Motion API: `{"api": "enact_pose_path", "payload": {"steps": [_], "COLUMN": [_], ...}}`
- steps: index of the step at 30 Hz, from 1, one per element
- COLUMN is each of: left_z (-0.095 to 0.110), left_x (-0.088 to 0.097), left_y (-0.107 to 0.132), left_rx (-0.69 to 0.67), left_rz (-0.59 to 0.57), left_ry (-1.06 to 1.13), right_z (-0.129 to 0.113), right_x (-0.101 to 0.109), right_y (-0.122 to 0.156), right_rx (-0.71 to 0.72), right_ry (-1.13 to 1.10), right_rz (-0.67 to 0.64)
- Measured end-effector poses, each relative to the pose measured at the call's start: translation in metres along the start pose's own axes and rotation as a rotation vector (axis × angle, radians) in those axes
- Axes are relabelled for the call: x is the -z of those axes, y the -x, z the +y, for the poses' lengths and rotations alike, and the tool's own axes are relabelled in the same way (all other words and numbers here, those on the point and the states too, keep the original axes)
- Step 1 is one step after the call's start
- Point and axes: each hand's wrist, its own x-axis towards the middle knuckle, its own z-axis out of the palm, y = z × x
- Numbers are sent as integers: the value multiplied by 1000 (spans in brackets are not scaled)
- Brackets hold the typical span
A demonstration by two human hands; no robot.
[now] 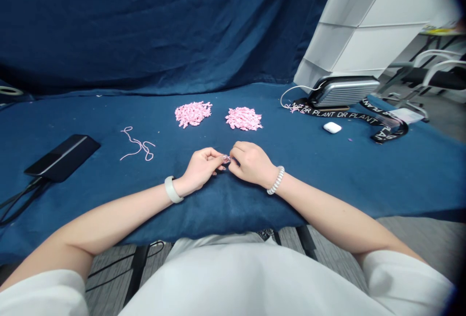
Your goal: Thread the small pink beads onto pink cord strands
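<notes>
Left hand [200, 169] pinching pink bit [226, 159] near right pink pile [243, 119]; right hand [251, 163] grip, can't tell. Seems mid-piece; finished tally unclear.

White short-sleeved tee [233, 277], loose sleeves [400, 274], no fuss. There's a plain, smooth, pale greyish wristband [174, 190] on the left, and a ribbed grey-and-white bracelet [275, 180] on the right, kinda like a coiled hair tie.

White "DR PLANT" lettering, repeated; along the black strap [340, 114]
</notes>
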Motion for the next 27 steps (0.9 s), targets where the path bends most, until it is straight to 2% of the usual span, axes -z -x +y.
{"api": "enact_pose_path", "payload": {"steps": [14,21,23,27], "left_z": [-4,-7,-7,-7], "left_x": [3,3,4,5], "left_y": [-6,-7,-7,-5], "left_rx": [16,-16,-26,-30], "left_rz": [42,81,81,40], "left_ry": [130,102,93,79], "right_z": [-3,2,5,11], "right_x": [-4,1,3,4], "right_y": [1,3,4,2], "right_rx": [65,210,190,29], "right_ry": [-93,-78,-146,-357], "right_rz": [-13,-15,2,42]}}
